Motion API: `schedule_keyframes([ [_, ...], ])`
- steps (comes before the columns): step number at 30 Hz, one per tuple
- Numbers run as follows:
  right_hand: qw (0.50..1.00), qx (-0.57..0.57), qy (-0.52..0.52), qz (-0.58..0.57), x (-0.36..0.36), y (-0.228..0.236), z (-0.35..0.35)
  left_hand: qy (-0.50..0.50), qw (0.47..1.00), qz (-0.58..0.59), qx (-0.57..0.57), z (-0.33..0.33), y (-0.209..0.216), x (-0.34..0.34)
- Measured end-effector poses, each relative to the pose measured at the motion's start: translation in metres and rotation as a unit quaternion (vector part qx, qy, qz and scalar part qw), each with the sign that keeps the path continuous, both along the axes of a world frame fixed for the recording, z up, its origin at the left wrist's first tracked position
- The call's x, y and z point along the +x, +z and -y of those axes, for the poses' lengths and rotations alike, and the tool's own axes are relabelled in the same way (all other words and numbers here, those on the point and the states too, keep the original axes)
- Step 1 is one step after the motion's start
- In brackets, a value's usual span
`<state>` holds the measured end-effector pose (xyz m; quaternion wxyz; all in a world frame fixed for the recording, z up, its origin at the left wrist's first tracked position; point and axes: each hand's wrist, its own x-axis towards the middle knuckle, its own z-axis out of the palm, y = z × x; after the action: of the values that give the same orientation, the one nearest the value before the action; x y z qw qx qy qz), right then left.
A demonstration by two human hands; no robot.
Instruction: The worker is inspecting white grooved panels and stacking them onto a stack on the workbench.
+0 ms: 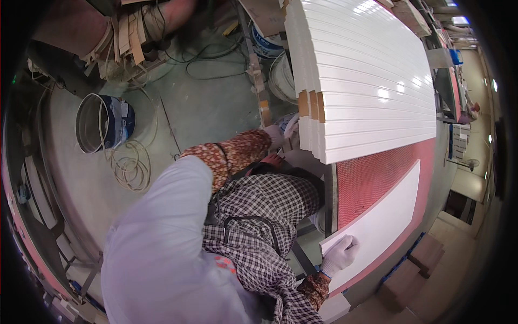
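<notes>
In a pale glove, my right hand [340, 255] rests on a flat white panel [380, 218], its fingers curled in. Whatever those fingers may hold is hidden. The panel lies aslant on a table with a red textured top [359, 186]. My left hand [278, 135], also gloved, is stretched away beside the corner of a stack of glossy white grooved boards [372, 75]. Its fingers are small and partly hidden, so their grip is unclear. Brown patterned sleeves cover both forearms.
A white bucket [281, 78] stands beside the stack. On the floor at left are a dark blue bucket [105, 123] and a coiled hose [129, 168]. Wood offcuts [127, 40] pile at the upper left. Brown stacks [410, 272] stand beyond the red table at lower right.
</notes>
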<state>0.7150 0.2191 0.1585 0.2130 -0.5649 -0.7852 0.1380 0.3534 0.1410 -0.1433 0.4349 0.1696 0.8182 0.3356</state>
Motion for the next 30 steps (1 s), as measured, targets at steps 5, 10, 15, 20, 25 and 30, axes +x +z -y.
schedule_keyframes([
  [5,0.999,0.029,0.017,0.011,0.004,0.018,0.0,-0.004,0.994,-0.059,0.097,-0.059,-0.023,0.045],
  [10,0.998,0.026,0.004,0.052,0.01,0.033,0.0,-0.035,0.983,-0.113,0.144,-0.079,0.013,0.072],
  [15,0.998,0.046,0.004,0.038,0.016,0.036,-0.002,-0.027,0.97,-0.176,0.167,-0.087,0.026,0.075],
  [20,0.997,0.064,-0.02,0.045,0.018,0.033,-0.004,-0.01,0.921,-0.334,0.199,-0.098,0.045,0.051],
  [25,0.995,0.063,-0.005,0.072,0.024,0.042,0.002,0.003,0.861,-0.486,0.15,-0.123,-0.009,0.048],
  [30,0.997,0.019,-0.047,0.059,0.025,0.033,0.009,0.209,0.898,-0.047,0.386,-0.116,0.021,0.028],
])
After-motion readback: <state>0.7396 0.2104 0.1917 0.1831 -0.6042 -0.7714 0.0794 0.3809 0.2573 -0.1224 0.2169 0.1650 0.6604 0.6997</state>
